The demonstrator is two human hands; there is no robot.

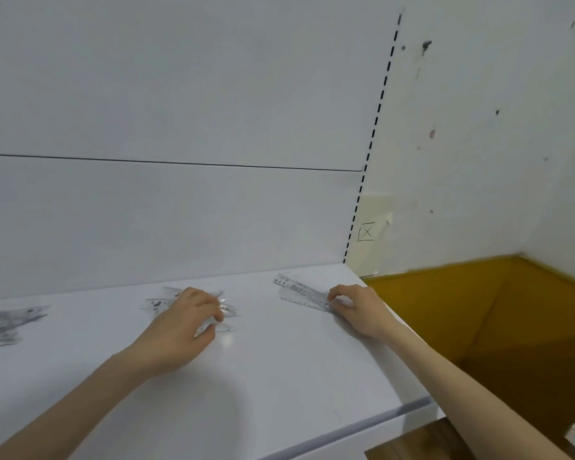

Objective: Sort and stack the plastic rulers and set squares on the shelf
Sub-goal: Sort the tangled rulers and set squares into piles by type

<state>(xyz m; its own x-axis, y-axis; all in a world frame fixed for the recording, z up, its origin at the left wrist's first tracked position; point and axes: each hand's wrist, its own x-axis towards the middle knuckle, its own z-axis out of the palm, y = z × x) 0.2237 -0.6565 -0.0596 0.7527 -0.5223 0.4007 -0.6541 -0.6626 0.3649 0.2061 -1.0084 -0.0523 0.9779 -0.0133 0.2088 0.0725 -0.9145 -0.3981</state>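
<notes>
Clear plastic set squares (166,302) gripped under our left hand (183,322) and clear plastic rulers (299,290) pinched at their near end by our right hand (356,307) seem light, stiff, slippery, best lifted by an edge.

Clear rulers (300,291) flat at right end of white shelf (279,376); set squares (228,310) mid-shelf.

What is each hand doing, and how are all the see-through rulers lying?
Left hand: fingers curled on the middle pile, holding it.
Right hand: fingers pinch the near end of the ruler stack.
Middle pile: jumbled, flat on the shelf, partly under the hand.
Ruler stack: lying flat, roughly lined up, near the shelf's right edge.
Far-left pile: messy, untouched, blurred.
</notes>
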